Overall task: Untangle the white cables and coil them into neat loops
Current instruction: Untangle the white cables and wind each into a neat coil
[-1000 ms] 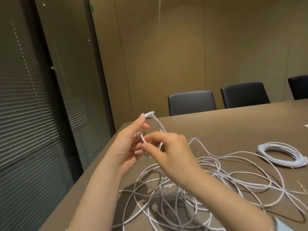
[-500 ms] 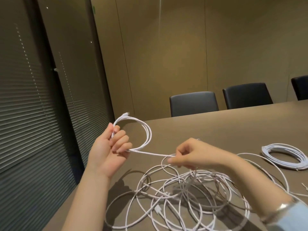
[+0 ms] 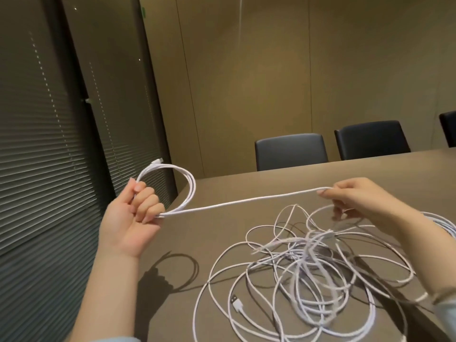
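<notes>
The left hand (image 3: 130,218) was clenched around a small coil (image 3: 172,186) of white cable, held up off the left edge of the counter (image 3: 271,188). From the coil a taut strand (image 3: 246,201) ran rightward to the right hand (image 3: 357,201), whose fingertips pinched it. Below that strand, the tangled cables (image 3: 308,275) lay heaped on the counter.
</notes>
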{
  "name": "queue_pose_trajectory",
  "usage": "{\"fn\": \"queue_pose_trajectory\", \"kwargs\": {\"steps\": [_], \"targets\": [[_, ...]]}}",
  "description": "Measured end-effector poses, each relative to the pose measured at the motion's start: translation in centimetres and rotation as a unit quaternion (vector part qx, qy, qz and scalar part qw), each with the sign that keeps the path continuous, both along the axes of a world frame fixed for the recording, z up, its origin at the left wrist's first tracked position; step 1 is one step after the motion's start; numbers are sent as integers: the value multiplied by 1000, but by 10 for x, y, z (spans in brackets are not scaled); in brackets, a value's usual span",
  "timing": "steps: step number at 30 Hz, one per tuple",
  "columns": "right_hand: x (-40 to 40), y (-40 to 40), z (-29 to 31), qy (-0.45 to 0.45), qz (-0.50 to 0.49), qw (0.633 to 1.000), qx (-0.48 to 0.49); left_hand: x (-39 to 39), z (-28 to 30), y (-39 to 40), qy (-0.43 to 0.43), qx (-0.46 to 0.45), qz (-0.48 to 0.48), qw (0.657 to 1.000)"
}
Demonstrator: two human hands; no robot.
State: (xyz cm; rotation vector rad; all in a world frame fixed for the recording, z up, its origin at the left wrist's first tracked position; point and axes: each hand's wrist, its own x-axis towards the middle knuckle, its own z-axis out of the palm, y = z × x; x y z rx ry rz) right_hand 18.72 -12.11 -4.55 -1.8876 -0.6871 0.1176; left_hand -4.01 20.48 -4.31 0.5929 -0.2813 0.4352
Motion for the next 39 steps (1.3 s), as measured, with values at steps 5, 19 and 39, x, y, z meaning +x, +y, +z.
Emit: {"fn": "queue_pose_trajectory", "kwargs": {"steps": [5, 19, 39], "targets": [[14, -19, -4, 127, -67, 986, 84, -3, 0, 13, -23, 33, -75, 996], [-61, 49, 23, 143, 114, 981, 63, 29, 11, -60, 142, 157, 148, 966], [-120, 82, 0, 117, 378, 909, -128, 53, 12, -119, 163, 233, 245, 927]]}}
